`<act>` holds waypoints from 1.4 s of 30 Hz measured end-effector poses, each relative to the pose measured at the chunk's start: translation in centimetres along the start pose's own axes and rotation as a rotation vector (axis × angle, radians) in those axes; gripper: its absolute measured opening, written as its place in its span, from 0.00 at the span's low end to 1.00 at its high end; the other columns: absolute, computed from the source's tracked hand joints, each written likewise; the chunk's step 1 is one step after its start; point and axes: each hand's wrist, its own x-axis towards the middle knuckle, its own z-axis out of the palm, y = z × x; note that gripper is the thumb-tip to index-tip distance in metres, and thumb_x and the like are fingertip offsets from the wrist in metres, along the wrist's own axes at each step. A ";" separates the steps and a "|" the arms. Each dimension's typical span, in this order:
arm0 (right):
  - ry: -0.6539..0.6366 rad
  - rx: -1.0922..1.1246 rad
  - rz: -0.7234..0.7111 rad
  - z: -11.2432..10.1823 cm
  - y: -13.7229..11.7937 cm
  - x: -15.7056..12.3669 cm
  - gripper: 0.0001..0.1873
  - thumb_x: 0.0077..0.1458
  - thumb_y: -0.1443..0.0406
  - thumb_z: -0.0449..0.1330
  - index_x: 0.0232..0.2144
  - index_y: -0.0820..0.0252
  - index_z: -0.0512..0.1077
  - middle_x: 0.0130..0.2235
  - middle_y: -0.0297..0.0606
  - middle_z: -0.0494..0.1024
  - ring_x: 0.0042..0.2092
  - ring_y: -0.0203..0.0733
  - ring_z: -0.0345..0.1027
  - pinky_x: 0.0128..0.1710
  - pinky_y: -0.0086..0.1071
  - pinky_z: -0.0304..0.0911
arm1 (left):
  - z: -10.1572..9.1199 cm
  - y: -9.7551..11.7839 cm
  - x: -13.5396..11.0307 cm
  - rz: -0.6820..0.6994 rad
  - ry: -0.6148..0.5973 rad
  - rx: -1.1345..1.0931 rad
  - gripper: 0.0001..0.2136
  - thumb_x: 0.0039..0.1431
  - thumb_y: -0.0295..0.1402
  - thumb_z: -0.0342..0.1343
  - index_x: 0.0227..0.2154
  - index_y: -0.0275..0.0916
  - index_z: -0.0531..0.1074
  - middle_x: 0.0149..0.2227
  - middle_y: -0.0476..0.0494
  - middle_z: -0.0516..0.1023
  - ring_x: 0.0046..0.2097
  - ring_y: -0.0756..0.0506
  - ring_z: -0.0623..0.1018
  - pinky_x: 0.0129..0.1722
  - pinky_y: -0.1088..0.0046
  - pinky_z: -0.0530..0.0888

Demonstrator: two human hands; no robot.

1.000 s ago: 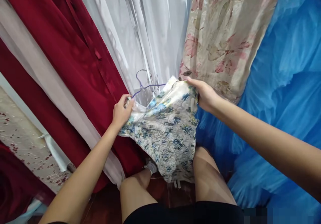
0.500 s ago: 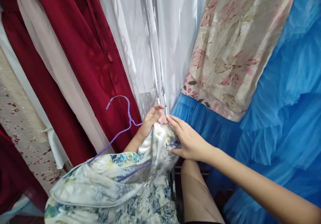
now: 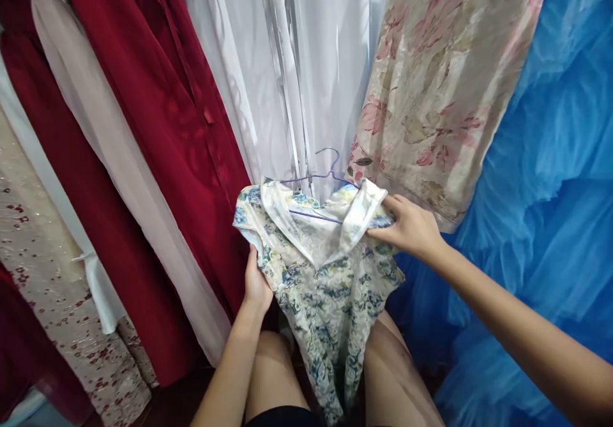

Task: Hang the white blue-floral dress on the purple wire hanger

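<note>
Hanging over the gap between the wearer's legs (image 3: 397,373), pretty much mid-view, is a white floral garment (image 3: 318,286) with blue and yellow bits, on a thin purple hanger (image 3: 331,173). The hanger's hook sticks up above the neckline, and its bottom bar shows through the open V of the neck. Left hand (image 3: 258,284) has a grip on the side edge just below the armhole, thumb up front. Right hand (image 3: 412,226) is pinching the opposite shoulder, thumb below, fingers partly hidden by the cloth. Behind it all there's a wall of clothes: dark red dress (image 3: 143,95) on the left, white fabric (image 3: 330,63) in the middle, then a beige dress with pink flowers (image 3: 431,95) and a big blue ruffled skirt (image 3: 550,191) on the right.
</note>
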 end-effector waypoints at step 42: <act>-0.381 1.348 0.628 8.6 -11.3 -18.4 0.16 0.61 0.52 0.58 0.27 0.54 0.66 0.26 0.31 0.64 0.29 0.42 0.58 0.30 0.34 0.55 | 0.5 -8.4 -12.4 -0.058 0.176 0.265 0.26 0.56 0.44 0.66 0.57 0.49 0.72 0.59 0.45 0.76 0.63 0.38 0.72 0.63 0.64 0.70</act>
